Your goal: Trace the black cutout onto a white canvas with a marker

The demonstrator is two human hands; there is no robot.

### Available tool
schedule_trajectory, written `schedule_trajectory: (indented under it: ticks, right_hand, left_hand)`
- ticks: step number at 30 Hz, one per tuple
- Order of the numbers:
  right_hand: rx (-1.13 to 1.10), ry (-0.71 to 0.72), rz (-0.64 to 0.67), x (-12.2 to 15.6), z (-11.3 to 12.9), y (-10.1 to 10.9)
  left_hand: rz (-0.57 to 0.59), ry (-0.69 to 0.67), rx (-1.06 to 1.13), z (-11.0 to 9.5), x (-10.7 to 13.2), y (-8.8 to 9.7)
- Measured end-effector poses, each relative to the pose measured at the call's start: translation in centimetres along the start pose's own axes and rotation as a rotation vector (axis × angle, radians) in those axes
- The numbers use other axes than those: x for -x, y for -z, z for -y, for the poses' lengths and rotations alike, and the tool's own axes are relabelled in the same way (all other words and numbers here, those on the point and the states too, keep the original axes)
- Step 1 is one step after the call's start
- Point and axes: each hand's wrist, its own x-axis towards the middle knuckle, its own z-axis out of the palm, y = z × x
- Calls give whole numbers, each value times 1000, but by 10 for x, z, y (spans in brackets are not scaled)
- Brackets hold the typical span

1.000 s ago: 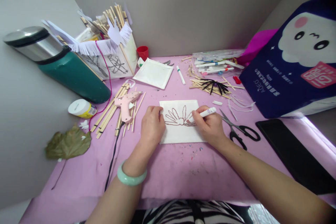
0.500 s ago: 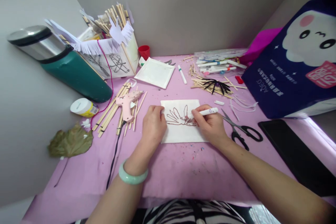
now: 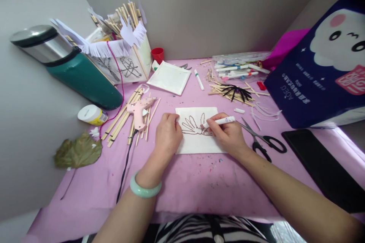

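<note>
A white sheet (image 3: 196, 145) lies flat in front of me, bearing brown outlines of long petal or leaf shapes. At its left edge, my left hand (image 3: 169, 133) is closed, its thumb and curled fingers gripping the border. My right hand (image 3: 228, 133) pinches a white felt-tip marker (image 3: 224, 120), slanted so that its tip meets the drawing right of the middle. Part of the sheet's right side is hidden under that hand. Just beyond the right hand lie a small white marker cap (image 3: 238, 111) and black-handled scissors (image 3: 264, 142), blades partly apart.
Left of the sheet are a pink glue gun (image 3: 139, 112), wooden sticks (image 3: 121, 119), a dried leaf (image 3: 78, 152) and a green flask (image 3: 82, 79). Farther back stand a decorated box (image 3: 128, 66) and a white tray (image 3: 169, 78). A blue bag (image 3: 310, 83) and black tablet-like slab (image 3: 319, 167) are right.
The marker tip has shifted slightly within the drawing, and the right hand moved a little left. The left hand keeps its place on the sheet's edge. The whole view shifted slightly.
</note>
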Motion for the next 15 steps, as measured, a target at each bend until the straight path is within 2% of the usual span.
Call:
schedule_trajectory:
  ticks: [15]
  right_hand:
    - [-42,-35,38,-1,3,1]
  left_hand:
    - [2,-3,-13,0,0,0]
